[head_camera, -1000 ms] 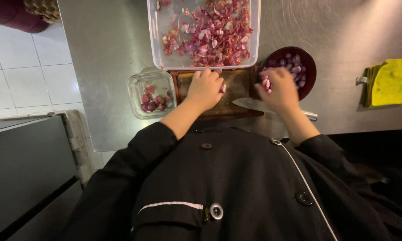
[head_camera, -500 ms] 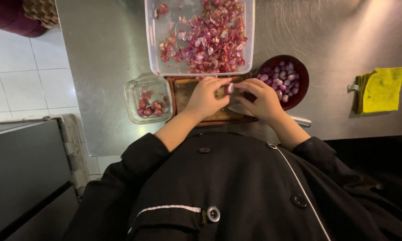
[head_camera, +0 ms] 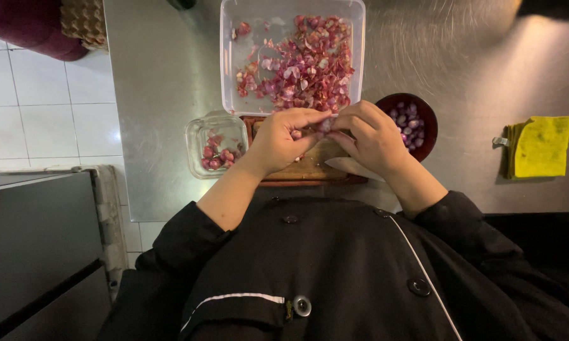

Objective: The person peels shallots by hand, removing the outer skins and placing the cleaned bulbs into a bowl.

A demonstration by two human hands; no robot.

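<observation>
While both hands pinch one shallot point(head_camera: 324, 125) over the board point(head_camera: 309, 167), left hand point(head_camera: 284, 140) should steady it, right hand point(head_camera: 374, 136) strip skin toward the tub point(head_camera: 231, 63)

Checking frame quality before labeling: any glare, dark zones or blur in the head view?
Head view: streaky glare on the steel counter upper right; lower frame dark, black jacket loses detail; left hand and right hand reasonably sharp, the small shallot between their fingertips hard to resolve; wide-angle bend at the edges.
</observation>
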